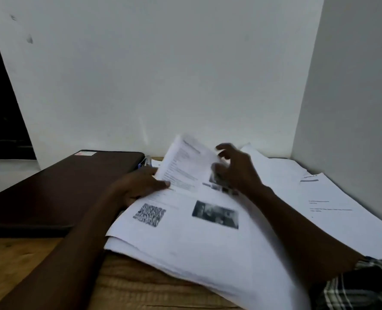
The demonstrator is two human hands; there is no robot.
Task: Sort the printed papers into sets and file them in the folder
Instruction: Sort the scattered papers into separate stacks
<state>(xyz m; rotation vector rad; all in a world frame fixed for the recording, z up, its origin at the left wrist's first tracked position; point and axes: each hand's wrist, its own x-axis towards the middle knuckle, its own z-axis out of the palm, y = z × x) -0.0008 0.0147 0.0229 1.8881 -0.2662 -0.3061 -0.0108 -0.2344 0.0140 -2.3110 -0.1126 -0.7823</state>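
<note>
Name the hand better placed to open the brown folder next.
Probably left. The left hand rests at the left edge of the papers, right beside the closed folder; the right hand is farther off, at the lifted sheet.

Wooden surface (40, 253) here, running back to the white wall. On its left, a dark brown folder (62, 186) lies flat and closed. Just beside it, mid-surface, a loose stack of printed papers (196, 247), overhanging the near edge. More sheets (330, 198) fan out right. Something blue (144, 163) sits between folder and stack, too small to identify.
</note>
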